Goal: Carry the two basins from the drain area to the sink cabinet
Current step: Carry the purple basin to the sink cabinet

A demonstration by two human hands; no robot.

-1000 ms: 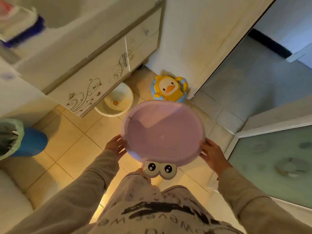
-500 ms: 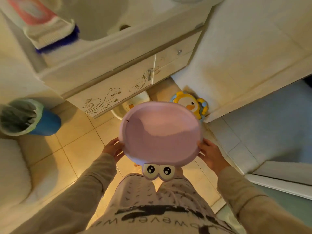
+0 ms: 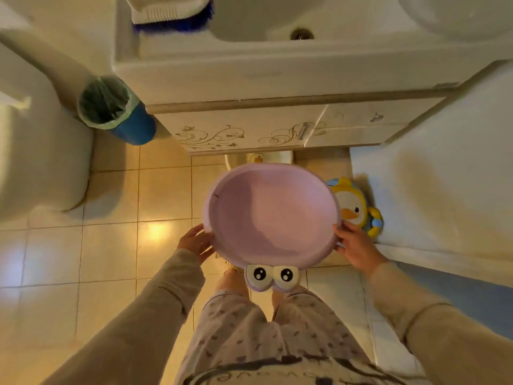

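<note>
I hold an empty pink basin (image 3: 273, 215) with cartoon eyes on its near rim, level at about waist height. My left hand (image 3: 195, 242) grips its left rim and my right hand (image 3: 356, 247) grips its right rim. A white basin (image 3: 259, 157) with a small duck print sits on the floor, mostly tucked under the sink cabinet (image 3: 238, 134) and partly hidden behind the pink basin. The cabinet, with swirl decoration, stands straight ahead beneath the sink (image 3: 266, 20).
A blue bin (image 3: 119, 112) with a green liner stands left of the cabinet, next to the toilet (image 3: 36, 151). A yellow duck toy (image 3: 355, 208) leans against the white wall at right. A folded towel (image 3: 169, 9) lies on the sink edge.
The view has swung left and toward the cabinet, which now stands square ahead. The pink basin stays in both hands and is closer to the cabinet; the white basin is more hidden.
</note>
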